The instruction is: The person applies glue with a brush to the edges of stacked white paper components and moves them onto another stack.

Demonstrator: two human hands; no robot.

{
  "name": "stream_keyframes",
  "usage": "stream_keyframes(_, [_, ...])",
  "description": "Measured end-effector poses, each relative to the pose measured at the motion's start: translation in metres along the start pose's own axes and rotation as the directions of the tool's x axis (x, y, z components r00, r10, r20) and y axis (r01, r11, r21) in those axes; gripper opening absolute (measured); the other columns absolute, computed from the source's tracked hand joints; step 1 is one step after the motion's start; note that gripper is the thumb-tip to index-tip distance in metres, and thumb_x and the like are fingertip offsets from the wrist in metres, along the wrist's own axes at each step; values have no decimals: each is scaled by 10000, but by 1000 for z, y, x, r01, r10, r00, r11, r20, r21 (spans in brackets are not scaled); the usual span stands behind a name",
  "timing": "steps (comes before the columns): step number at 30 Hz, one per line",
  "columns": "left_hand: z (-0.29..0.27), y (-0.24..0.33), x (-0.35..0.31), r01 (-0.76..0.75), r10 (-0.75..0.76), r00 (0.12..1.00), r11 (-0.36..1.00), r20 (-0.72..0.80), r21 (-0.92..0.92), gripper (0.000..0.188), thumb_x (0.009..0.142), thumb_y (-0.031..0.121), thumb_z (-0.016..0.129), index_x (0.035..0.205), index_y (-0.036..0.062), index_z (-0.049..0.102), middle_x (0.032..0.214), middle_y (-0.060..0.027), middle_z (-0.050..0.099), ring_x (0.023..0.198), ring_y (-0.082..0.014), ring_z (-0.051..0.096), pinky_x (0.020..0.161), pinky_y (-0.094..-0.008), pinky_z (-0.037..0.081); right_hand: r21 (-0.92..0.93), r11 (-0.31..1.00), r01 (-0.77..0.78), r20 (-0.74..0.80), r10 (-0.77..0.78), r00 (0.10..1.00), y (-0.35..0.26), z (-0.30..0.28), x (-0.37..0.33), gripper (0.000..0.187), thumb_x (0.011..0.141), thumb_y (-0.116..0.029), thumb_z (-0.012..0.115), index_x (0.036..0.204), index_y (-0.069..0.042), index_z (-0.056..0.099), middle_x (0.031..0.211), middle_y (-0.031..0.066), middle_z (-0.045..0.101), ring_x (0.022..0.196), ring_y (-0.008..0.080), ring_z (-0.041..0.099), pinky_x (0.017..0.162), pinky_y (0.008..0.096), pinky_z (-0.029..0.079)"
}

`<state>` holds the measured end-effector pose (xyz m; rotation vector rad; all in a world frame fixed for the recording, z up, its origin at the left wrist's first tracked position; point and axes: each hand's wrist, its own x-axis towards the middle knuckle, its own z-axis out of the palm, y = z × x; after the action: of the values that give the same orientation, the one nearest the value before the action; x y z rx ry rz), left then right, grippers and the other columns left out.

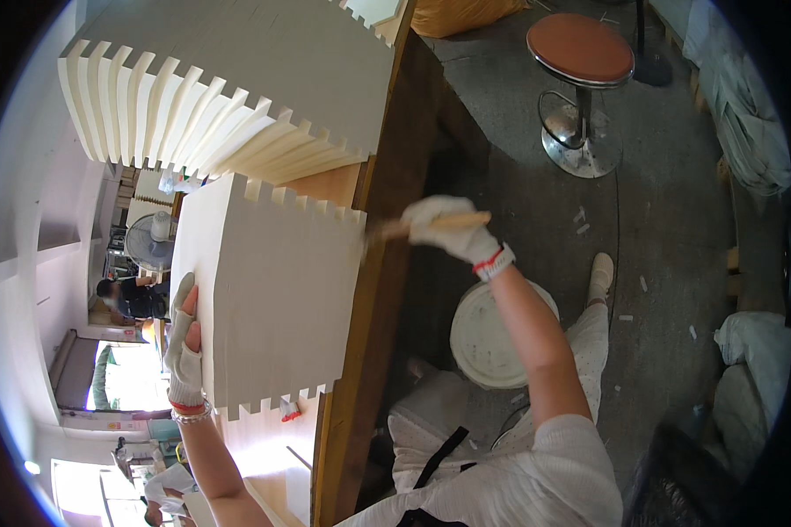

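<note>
Clamped on a brush [477,219], my right grip [446,225] sits at two o'clock of the notched boards [286,294] on the surface [332,183]; my left grip [183,342], unclosed, lies against their nine o'clock side. Another stack [264,61] crowds eleven, a stool [580,48] two, a bucket [488,347] three.

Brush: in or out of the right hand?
In: the gloved right hand closes around the brush, its tan handle showing past the fist. Bristle end is blurred.
</note>
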<state>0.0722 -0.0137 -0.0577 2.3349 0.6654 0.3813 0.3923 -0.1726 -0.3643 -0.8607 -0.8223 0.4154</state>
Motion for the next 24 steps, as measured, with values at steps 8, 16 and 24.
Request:
stream_keyframes(8, [-3, -4, 0, 10, -9, 999, 999, -33, 35, 685, 953, 468, 488, 1428, -13, 374, 1391, -146, 479, 1261, -222, 499, 1029, -336, 441, -27, 999, -40, 107, 43, 993, -11, -7, 1, 143, 722, -37, 789, 824, -23, 690, 956, 75, 705, 918, 174, 658, 829, 302, 514])
stream_keyframes(16, [-12, -13, 0, 8, -8, 1000, 999, -14, 48, 695, 952, 466, 499, 1452, 13, 334, 1394, -141, 478, 1257, -218, 506, 1016, -337, 458, 56, 998, 26, 122, -32, 992, -2, -15, 12, 168, 729, -55, 791, 854, -31, 683, 993, 81, 699, 941, 163, 653, 839, 288, 514])
stream_keyframes(24, [-14, -14, -4, 24, -23, 1000, 998, -17, 61, 679, 953, 444, 494, 1453, 16, 329, 1390, -139, 482, 1247, -223, 514, 1012, -340, 461, 3, 971, 238, 261, -230, 937, -42, 9, 10, 105, 763, -73, 760, 818, -29, 682, 952, 101, 705, 906, 195, 671, 803, 310, 530])
